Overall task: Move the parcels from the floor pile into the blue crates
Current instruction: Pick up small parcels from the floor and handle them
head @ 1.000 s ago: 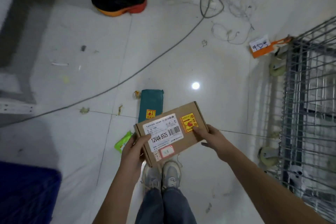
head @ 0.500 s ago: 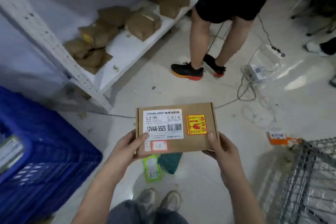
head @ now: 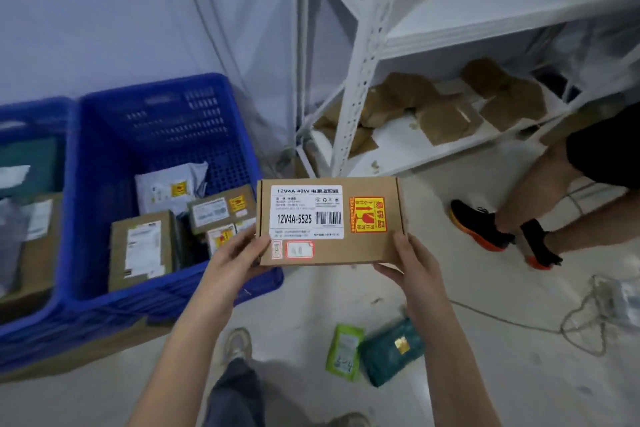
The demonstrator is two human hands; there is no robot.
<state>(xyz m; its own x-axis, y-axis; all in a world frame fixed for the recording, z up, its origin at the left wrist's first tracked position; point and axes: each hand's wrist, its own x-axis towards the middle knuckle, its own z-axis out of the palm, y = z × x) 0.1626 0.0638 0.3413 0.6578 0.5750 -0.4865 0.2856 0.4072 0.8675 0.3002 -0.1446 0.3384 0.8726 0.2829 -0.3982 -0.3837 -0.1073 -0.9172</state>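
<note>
Pale glossy floor [head: 485, 374] fills the lower part of the view, and a white metal shelf rack [head: 360, 55] stands against the wall at the back. On its lowest shelf lie several brown paper parcels [head: 446, 114], loosely scattered.

Both hands hold one cardboard box [head: 329, 220] flat, with its label side up. The left hand [head: 235, 263] grips the lower left corner of the box, with the thumb on top near a small red-framed sticker. The right hand [head: 414, 262] grips the lower right corner, thumb on the top face and the other fingers curled under the box. On the box there is a white label with a barcode and a yellow and red sticker beside it.

This box is in the air, just to the right of a blue crate [head: 156, 128], with its left edge over the crate's right rim. Inside this crate lie some cardboard boxes and a grey bag, all with labels. A second blue crate [head: 27, 114] stands to the left of it, touching, also with parcels inside.

On the floor, below the right forearm, a green packet [head: 343, 352] and a dark teal parcel [head: 388, 354] lie side by side. Another person's legs with black and orange shoes [head: 481, 225] are at the right, near a tangled cable [head: 588, 322].
</note>
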